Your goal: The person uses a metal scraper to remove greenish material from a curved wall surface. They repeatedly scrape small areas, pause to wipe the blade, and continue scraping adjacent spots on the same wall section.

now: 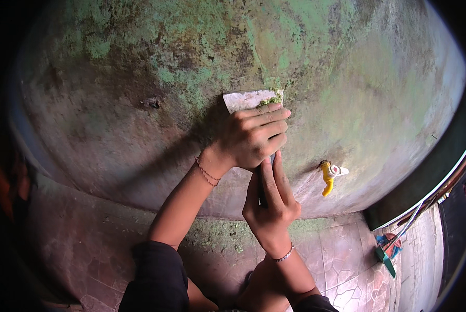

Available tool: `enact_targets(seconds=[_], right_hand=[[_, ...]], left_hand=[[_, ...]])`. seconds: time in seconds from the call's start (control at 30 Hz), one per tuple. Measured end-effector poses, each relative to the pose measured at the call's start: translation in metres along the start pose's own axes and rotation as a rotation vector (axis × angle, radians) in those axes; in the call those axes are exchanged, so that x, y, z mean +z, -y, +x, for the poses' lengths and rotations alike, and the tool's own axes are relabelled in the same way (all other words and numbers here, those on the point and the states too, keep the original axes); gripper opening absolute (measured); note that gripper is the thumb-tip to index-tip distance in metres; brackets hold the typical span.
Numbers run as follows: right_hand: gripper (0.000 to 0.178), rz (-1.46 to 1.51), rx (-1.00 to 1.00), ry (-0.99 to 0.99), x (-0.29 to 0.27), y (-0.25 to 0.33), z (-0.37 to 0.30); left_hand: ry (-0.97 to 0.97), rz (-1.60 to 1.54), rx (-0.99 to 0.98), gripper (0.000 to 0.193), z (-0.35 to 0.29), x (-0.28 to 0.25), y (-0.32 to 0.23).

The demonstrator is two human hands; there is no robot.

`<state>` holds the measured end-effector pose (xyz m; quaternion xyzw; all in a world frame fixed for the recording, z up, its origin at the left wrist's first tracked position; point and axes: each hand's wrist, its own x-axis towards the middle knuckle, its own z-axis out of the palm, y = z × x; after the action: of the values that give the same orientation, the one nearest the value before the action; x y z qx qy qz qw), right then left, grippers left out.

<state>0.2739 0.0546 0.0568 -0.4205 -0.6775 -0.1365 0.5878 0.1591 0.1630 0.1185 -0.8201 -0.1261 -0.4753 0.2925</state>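
A paint scraper (239,101) with a broad pale metal blade rests with its edge against the wall (347,88), which is stained and covered in flaking green paint. Green flakes (274,99) cling to the blade's right corner. My left hand (255,134) lies across the lower blade, fingers together and pointing right; its thumb is hidden. Below it, my right hand (272,205) is closed round the dark handle, two fingers stretched up along it. Most of the handle is covered by my hands.
A yellow and white tap (328,178) juts from the wall, right of my hands. Green flakes (217,236) litter the paved floor (108,249) at the wall's foot. A green dustpan (385,261) and long poles (417,210) stand at the right.
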Motion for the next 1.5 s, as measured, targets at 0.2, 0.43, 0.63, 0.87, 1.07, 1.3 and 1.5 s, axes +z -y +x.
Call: enact_targets(seconds=[0.2, 0.43, 0.63, 0.87, 1.07, 1.3, 1.5], right_hand=[[0.046, -0.076, -0.092, -0.008, 0.005, -0.006, 0.001], [0.044, -0.061, -0.104, -0.053, 0.005, -0.003, 0.002], [0.043, -0.041, -0.084, -0.062, 0.008, 0.0, 0.007], [0.041, -0.021, -0.091, -0.053, 0.004, 0.001, 0.011], [0.042, 0.0, -0.064, -0.061, 0.007, 0.004, 0.012], [0.047, -0.045, -0.126, -0.072, 0.007, -0.001, 0.017], [0.046, -0.083, -0.147, -0.041, 0.011, -0.001, 0.007]], left_hand=[[-0.032, 0.031, 0.044, 0.013, 0.0, -0.002, 0.002], [-0.062, 0.009, 0.023, 0.014, 0.002, -0.001, 0.002], [-0.062, 0.042, 0.059, 0.012, 0.002, -0.003, 0.006], [-0.054, 0.045, 0.025, 0.012, 0.008, -0.009, 0.009], [-0.048, 0.045, 0.045, 0.012, 0.01, -0.011, 0.011], [-0.036, 0.041, -0.059, 0.013, 0.013, -0.012, 0.011], [-0.046, 0.066, 0.011, 0.01, 0.004, -0.012, 0.006]])
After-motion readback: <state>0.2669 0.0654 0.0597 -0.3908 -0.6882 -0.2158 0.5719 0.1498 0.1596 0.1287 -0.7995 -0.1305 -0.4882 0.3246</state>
